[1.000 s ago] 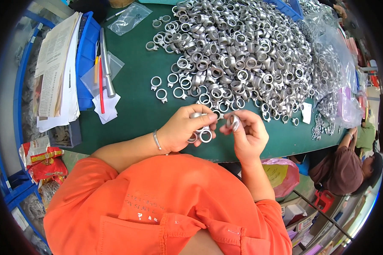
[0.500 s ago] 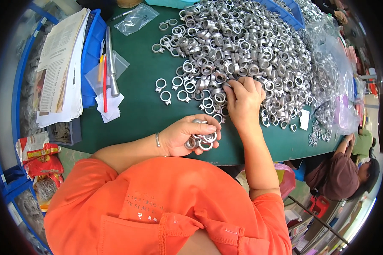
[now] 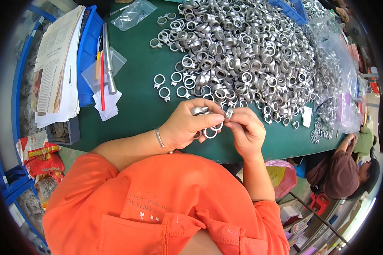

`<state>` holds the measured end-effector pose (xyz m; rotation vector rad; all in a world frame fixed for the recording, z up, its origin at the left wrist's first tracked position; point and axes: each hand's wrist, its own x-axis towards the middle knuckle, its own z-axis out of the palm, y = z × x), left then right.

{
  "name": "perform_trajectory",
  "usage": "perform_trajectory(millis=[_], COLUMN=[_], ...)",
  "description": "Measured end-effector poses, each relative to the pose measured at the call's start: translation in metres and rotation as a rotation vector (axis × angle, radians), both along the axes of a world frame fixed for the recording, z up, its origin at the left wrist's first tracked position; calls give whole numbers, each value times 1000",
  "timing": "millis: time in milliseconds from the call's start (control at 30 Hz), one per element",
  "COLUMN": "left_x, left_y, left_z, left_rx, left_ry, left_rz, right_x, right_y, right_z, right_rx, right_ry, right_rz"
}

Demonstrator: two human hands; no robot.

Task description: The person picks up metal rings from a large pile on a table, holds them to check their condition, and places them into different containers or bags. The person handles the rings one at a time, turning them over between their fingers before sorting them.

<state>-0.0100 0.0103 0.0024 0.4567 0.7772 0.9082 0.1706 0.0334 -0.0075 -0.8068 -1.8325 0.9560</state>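
Several silvery metal rings (image 3: 209, 133) are gathered in my left hand (image 3: 190, 121), whose fingers curl round them near the table's front edge. Pinched between the thumb and fingers of my right hand (image 3: 247, 129) is a single metal ring (image 3: 229, 114), held up close beside my left fingertips. Just beyond both hands spreads a large heap of similar rings (image 3: 247, 55). A few loose rings (image 3: 164, 93) lie flat at the heap's left side.
Blue bins holding papers (image 3: 57, 63) stand at the left, with a metal tapered rod (image 3: 108, 63) and a red stick (image 3: 102, 83) beside them. Plastic bags (image 3: 332, 51) of rings lie at the right. Another person (image 3: 338, 174) sits beyond the table's right end.
My right hand has come back from the heap toward me with a ring in its fingertips. My left hand, still holding its rings, has moved slightly up and right to meet it.
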Motion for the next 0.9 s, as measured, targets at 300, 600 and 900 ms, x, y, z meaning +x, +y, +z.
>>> perform_trajectory(millis=[300,600,900], left_x=[5,5,1], left_y=[-7,-3,6], left_z=[-2,5,8], left_rx=[240,27,138], left_ry=[277,176,-8], left_rz=[-5,81,285], right_x=[-3,0,-6], right_y=[-10,-14,-21], right_z=[4,-12,-10], right_rx=[-227,-566,-1034], right_ry=[176,786,1056], right_rz=[5,141,151])
